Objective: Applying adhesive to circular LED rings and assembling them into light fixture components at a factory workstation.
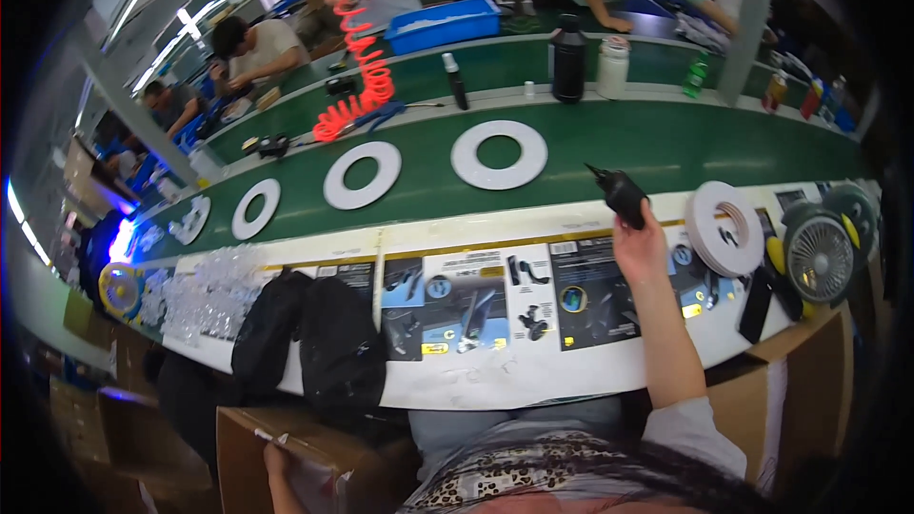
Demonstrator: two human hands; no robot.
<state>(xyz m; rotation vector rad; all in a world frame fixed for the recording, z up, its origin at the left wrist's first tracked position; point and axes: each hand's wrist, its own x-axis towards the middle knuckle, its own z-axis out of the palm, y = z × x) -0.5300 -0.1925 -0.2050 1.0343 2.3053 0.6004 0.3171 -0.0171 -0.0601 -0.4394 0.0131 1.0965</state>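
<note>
My right hand [640, 246] is raised above the front of the bench, its fingers closed round a small black bottle with a thin pointed nozzle [623, 196]. The nozzle points up and left, toward the green belt [590, 181]. A flat white ring [468, 168] lies on the belt left of the bottle, and another white ring [335, 192] lies farther left. Just right of my right hand is a stack of white rings [703, 246]. Low on the left, my left hand [276, 460] is at an open cardboard box [243, 447]; its fingers are too unclear to read.
A black cloth item [341, 347] and clear plastic pieces [214, 290] cover the bench's left part. At right stand a small fan [819, 265] and a dark phone-like slab [755, 306]. Bottles [567, 62] and a red coiled hose [354, 109] are beyond the belt, where several people work.
</note>
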